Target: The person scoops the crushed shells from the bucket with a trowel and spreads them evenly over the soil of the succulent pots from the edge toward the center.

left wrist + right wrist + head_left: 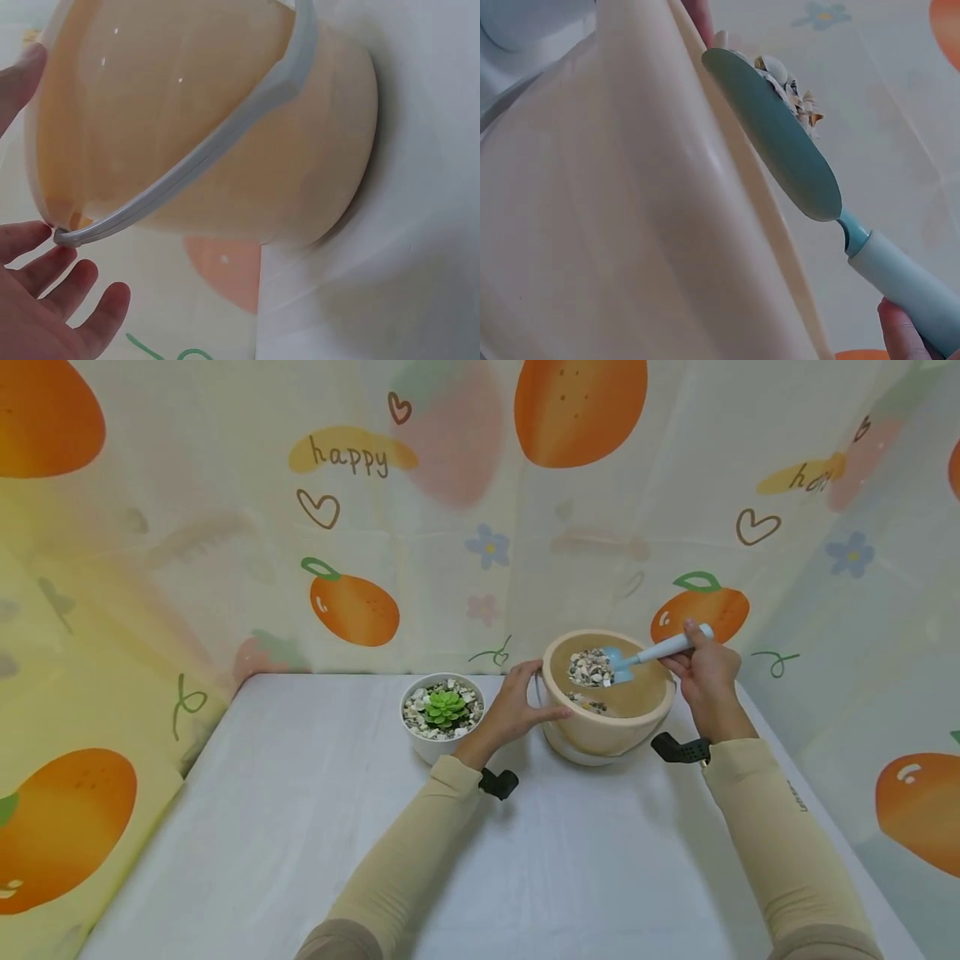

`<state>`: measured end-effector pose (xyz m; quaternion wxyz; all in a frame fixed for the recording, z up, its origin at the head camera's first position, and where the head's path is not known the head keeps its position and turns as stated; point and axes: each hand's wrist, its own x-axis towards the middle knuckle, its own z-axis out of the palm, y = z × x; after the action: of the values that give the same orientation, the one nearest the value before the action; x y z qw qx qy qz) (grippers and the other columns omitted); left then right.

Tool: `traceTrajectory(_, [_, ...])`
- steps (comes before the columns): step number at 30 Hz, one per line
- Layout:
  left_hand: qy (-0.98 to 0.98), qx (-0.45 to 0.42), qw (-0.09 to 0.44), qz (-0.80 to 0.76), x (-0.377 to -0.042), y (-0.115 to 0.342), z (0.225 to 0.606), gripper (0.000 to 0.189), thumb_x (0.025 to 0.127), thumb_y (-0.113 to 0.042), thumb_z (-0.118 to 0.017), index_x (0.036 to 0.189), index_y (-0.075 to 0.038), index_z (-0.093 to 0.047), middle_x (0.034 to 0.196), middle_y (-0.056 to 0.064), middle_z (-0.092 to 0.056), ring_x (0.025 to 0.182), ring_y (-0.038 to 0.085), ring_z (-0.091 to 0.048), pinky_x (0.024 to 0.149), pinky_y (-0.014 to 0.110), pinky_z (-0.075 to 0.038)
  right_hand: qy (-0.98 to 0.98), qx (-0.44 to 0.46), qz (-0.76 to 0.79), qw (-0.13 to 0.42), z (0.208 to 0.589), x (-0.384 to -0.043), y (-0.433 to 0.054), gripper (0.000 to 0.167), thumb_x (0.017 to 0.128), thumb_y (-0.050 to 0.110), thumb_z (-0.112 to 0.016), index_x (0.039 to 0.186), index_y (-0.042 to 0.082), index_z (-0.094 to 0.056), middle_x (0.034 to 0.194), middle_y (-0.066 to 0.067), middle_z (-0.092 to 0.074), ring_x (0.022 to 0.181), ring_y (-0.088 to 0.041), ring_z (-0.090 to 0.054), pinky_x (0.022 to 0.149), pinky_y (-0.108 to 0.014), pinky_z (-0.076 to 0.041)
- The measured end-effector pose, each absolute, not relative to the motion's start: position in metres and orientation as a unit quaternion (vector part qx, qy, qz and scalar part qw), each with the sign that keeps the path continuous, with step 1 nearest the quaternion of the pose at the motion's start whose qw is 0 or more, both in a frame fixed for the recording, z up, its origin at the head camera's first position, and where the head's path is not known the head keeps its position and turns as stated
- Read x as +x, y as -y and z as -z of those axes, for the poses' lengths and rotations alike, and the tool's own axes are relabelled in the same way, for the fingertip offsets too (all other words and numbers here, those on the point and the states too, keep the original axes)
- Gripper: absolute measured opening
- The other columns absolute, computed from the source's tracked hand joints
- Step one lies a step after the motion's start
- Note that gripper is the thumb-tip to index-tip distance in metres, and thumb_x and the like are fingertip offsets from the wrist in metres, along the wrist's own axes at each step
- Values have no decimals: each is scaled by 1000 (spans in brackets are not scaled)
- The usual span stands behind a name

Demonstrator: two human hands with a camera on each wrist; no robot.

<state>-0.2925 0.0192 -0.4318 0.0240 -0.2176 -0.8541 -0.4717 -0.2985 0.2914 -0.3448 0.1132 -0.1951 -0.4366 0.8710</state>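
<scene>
My right hand (708, 672) grips the pale handle of a small blue shovel (622, 666). A heap of pebbles (592, 668) lies on its blade, over the mouth of a beige bucket (600, 741). In the right wrist view, the shovel's underside (780, 142) shows beside the bucket's rim. My left hand (517, 706) is at the bucket's left side, thumb and fingers spread along the rim. Its fingertips are right at the end of the grey bucket handle (195, 165) in the left wrist view. More pebbles (587, 702) lie inside the bucket.
Left of the bucket stands a white pot (435, 750) with a green succulent (446, 709) set in pebbles. Both stand on a white-covered table (300, 827). A fruit-printed cloth (442, 577) hangs behind and along the sides.
</scene>
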Motion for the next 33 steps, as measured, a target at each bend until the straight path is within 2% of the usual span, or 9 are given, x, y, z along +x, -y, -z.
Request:
traceTrajectory(6, [859,-213,16,466,-291,-15,428,94,76,-43,-81,151,-14,-32,155,10,-33,143,29,-33,115,52,-32,429,-183,-876,120,342,-296,-285,63,85,21,-73,141,5,-49,78,-8,-70,72,-18,-74,75,-38,-52])
traceTrajectory(12, [866,-203,12,456,-286,-8,422,96,77,-45,-80,152,-12,-31,157,10,-31,145,31,-30,115,54,-30,422,-180,-880,127,339,-293,-278,41,84,20,-75,118,5,-59,77,-8,-70,72,-19,-73,74,-39,-53])
traceTrajectory(16, [870,-201,4,449,-281,-2,418,95,78,-46,-79,153,-13,-30,159,9,-28,147,32,-27,115,55,-30,417,-178,-882,132,337,-291,-273,32,84,19,-75,110,5,-62,76,-8,-70,71,-18,-73,71,-39,-55])
traceTrajectory(21, [873,-199,5,445,-273,7,416,94,80,-45,-78,153,-14,-29,160,11,-26,148,32,-23,115,57,-30,395,-166,-894,130,336,-290,-266,26,84,14,-74,106,3,-65,75,-9,-69,68,-21,-71,63,-40,-58])
traceTrajectory(24, [874,-196,8,444,-270,12,414,94,80,-45,-78,153,-13,-29,160,12,-25,148,32,-24,114,57,-31,389,-160,-898,130,337,-289,-262,28,85,13,-74,109,1,-66,74,-10,-69,65,-24,-71,60,-39,-58])
traceTrajectory(29, [879,-192,18,436,-268,21,413,94,80,-43,-78,153,-13,-29,159,13,-26,147,32,-25,114,56,-32,397,-160,-894,133,338,-289,-255,31,86,15,-73,111,0,-63,71,-11,-69,64,-23,-72,62,-39,-58])
traceTrajectory(33, [883,-192,30,427,-268,30,411,93,80,-41,-79,152,-10,-30,158,14,-28,147,33,-25,115,55,-30,387,-156,-899,133,340,-289,-250,25,87,16,-71,103,-1,-63,69,-12,-68,62,-24,-72,62,-40,-57])
